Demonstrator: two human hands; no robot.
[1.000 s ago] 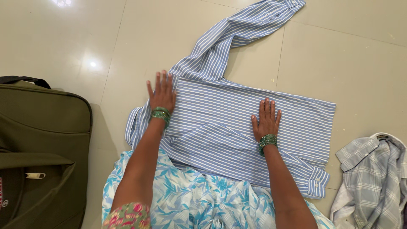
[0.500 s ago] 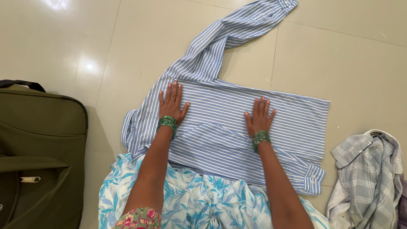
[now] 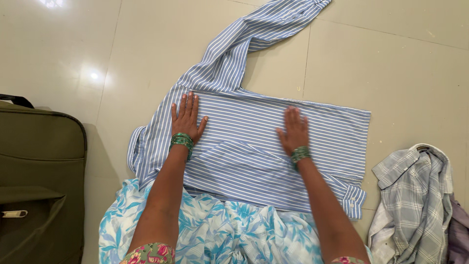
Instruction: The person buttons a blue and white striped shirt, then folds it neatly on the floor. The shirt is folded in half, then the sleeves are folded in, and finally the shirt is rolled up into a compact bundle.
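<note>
Your left hand (image 3: 186,119) lies flat, fingers spread, palm down on the blue striped shirt (image 3: 254,146), near its left end. Your right hand (image 3: 293,131) rests likewise, open and pressed to the cloth at mid-body; neither grips anything. The shirt lies partly folded on the tiled floor (image 3: 400,73) before your knees, one sleeve (image 3: 254,39) trailing away. An olive bag (image 3: 39,186) stands left; a checked garment (image 3: 415,195) lies crumpled right.
</note>
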